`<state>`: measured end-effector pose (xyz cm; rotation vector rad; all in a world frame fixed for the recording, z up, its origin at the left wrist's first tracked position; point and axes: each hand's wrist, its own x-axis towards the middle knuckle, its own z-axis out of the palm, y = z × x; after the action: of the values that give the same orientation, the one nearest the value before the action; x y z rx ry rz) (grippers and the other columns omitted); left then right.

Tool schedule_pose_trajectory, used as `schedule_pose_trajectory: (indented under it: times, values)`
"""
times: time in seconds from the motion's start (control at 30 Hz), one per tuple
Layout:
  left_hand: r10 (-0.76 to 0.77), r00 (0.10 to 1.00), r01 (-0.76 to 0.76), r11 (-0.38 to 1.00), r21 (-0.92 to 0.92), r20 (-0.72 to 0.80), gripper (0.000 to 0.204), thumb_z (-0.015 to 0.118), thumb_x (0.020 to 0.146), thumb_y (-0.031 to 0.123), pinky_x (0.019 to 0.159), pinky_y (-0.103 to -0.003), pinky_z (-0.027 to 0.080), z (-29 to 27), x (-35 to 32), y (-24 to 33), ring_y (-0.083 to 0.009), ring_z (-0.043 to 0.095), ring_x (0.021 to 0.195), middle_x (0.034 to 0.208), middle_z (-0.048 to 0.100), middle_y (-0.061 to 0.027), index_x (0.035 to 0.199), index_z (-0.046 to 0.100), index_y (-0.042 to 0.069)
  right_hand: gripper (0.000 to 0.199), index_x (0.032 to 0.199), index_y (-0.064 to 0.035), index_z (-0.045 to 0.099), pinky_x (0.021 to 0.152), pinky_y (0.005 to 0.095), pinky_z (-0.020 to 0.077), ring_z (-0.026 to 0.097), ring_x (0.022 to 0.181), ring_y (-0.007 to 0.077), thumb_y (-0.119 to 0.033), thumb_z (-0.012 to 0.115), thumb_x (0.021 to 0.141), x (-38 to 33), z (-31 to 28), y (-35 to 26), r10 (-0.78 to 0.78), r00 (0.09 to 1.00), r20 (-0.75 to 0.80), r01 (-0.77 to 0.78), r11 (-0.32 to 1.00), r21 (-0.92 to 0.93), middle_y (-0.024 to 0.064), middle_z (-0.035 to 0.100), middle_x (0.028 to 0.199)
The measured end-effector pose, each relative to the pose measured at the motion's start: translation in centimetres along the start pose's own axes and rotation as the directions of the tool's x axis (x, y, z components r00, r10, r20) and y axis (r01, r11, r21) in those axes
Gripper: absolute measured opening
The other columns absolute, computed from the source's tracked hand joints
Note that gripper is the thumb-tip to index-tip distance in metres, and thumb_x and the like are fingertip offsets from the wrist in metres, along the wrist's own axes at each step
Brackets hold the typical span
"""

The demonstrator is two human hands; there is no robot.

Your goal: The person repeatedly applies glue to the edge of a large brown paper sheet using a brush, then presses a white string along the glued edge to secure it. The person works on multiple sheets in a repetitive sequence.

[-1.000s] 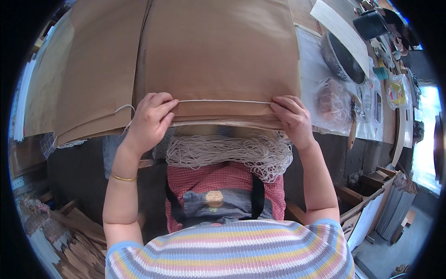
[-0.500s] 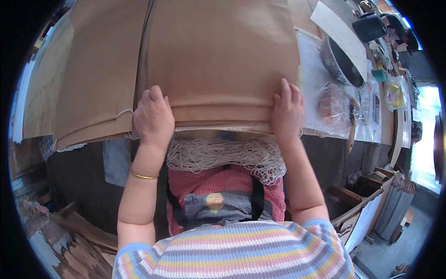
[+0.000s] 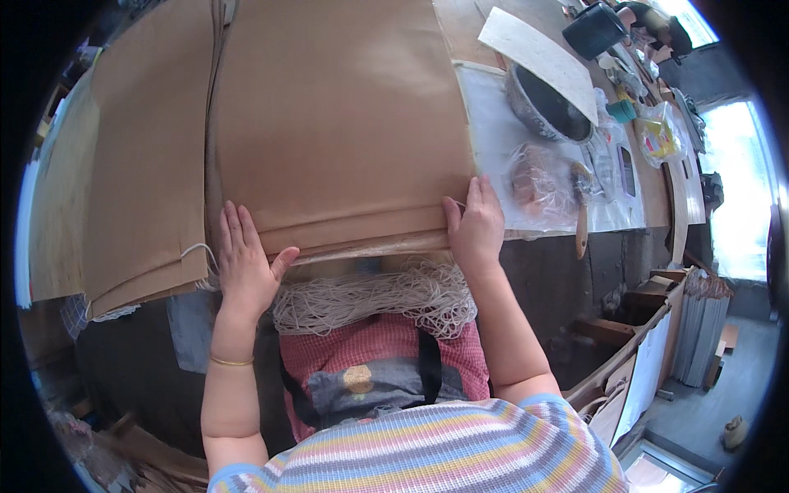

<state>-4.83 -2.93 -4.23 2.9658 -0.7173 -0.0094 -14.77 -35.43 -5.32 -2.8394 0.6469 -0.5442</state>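
Note:
A stack of large brown paper sheets (image 3: 337, 115) lies on the table before me, its near edges layered unevenly. My left hand (image 3: 249, 267) rests flat at the stack's near left corner, fingers stretched out and thumb spread aside. At the near right corner, my right hand (image 3: 478, 230) lies along the side edge, fingers extended and thumb apart on the paper. Neither hand grips anything. A bundle of white string (image 3: 370, 297) sits on my lap, just below the table edge. To the left is a second stack of brown paper (image 3: 148, 156) with a loop of white cord.
On the right stand a dark bowl (image 3: 542, 105) with a pale board (image 3: 538, 53) across it, a plastic bag (image 3: 538, 185) and a wooden-handled brush (image 3: 582, 214). A black container (image 3: 593, 31) is farther back. A wooden crate (image 3: 612, 333) stands low on the right.
My hands have gone from curled at the paper's near edge to stretched flat along its corners. The view has turned slightly to the right.

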Motion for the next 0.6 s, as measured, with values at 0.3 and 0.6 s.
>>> schedule_pose_trajectory:
  times: [0.3,0.6]
  values:
    - [-0.267,0.929,0.044,0.767,-0.64,-0.256,0.072,0.057,0.094,0.035,0.107,-0.04,0.034,0.0,-2.2,-1.0,-0.0308,0.041,0.127,0.14,0.039,-0.0208,0.144,0.024,-0.004,0.047,0.127,0.0015,0.05,0.093,0.0345,0.0471,0.057,0.109,0.0229,-0.01,0.053,0.081,1.7,-7.7,0.7,0.201,0.911,0.359,-0.37,0.018,0.929,0.012,0.058,0.119]
    - [-0.138,0.828,-0.116,0.905,-0.408,-0.543,0.026,0.062,0.089,0.014,0.049,-0.042,0.037,-6.1,-4.9,-2.9,-0.0291,0.05,0.051,0.059,0.048,-0.0159,0.07,0.05,0.002,0.027,0.121,0.0025,0.054,0.084,0.026,0.0466,0.058,0.093,0.0115,-0.001,0.045,0.095,-0.4,-3.6,-0.5,0.006,0.97,0.241,-0.214,0.485,0.848,0.0067,0.065,0.1]
